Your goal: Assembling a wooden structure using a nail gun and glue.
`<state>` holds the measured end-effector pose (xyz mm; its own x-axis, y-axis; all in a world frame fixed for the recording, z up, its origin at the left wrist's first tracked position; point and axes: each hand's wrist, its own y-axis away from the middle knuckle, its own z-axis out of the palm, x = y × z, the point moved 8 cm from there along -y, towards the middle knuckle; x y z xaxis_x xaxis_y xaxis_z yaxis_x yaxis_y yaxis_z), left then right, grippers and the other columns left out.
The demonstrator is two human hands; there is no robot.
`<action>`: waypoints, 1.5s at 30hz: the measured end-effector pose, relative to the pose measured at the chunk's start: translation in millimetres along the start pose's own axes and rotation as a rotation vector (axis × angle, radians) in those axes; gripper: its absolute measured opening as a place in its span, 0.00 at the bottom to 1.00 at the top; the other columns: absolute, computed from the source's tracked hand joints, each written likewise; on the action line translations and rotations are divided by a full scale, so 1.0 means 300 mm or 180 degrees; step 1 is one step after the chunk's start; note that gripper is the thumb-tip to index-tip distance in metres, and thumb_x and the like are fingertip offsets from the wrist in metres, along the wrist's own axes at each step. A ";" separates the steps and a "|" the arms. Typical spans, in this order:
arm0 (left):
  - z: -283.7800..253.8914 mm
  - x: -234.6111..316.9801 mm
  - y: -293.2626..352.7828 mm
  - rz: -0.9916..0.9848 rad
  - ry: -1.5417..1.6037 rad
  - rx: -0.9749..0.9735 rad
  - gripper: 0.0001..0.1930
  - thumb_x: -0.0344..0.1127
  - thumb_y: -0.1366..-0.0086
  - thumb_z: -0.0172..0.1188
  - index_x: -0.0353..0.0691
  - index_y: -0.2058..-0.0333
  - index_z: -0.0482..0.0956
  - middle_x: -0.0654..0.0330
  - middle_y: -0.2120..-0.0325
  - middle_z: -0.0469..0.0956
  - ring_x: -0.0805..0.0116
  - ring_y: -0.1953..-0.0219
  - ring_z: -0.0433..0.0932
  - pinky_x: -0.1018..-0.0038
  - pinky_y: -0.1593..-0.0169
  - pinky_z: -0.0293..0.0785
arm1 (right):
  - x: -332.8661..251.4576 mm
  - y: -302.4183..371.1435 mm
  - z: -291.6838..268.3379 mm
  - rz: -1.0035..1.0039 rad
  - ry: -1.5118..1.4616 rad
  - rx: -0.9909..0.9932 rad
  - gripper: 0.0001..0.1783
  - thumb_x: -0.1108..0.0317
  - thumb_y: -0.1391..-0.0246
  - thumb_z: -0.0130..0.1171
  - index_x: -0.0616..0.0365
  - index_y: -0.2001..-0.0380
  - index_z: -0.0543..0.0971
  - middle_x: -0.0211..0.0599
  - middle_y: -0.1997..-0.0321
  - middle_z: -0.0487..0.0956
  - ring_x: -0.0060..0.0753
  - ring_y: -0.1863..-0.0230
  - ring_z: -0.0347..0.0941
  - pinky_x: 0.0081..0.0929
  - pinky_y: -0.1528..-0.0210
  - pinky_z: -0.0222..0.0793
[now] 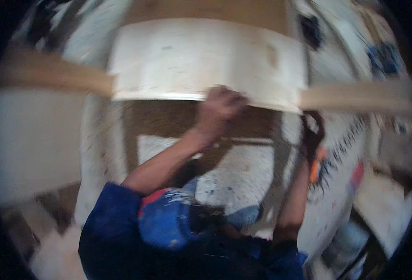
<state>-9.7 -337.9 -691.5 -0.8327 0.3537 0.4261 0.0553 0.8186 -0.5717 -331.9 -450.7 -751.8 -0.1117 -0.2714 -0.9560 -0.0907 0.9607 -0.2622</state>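
A wide pale wooden board (192, 60) lies across in front of me, its long near edge facing my body. My left hand (220, 112) is at the middle of that edge, fingers curled over it. At the board's near right corner, just below a wooden strip (355, 98), is my right hand (312, 130). Its thumb and fingers bend into a ring, and blur and shadow hide what is between the fingertips. Another wooden strip (61, 77) runs left from the board's left edge.
An orange object (314, 171) lies beside my right forearm, with a coiled dark cord (346, 144) next to it. A brown panel (206, 9) extends beyond the board. At lower right stands a greyish bucket-like container (350, 240). A large pale panel (33, 144) is on the left.
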 end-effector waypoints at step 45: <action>0.052 0.053 -0.033 -0.0374 -0.0248 -0.0312 0.16 0.26 0.42 0.67 0.51 0.55 0.87 0.63 0.61 0.82 0.65 0.56 0.75 0.70 0.52 0.74 | -0.212 -0.033 0.051 -0.0858 0.1123 -0.0151 0.11 0.74 0.52 0.71 0.58 0.64 0.82 0.35 0.66 0.84 0.31 0.66 0.83 0.27 0.61 0.80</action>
<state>-32.2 -347.5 -690.0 -0.8765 0.2200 0.4282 0.0052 0.8938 -0.4484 -308.7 -442.0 -690.3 -0.4079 -0.5228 -0.7485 -0.2073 0.8515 -0.4817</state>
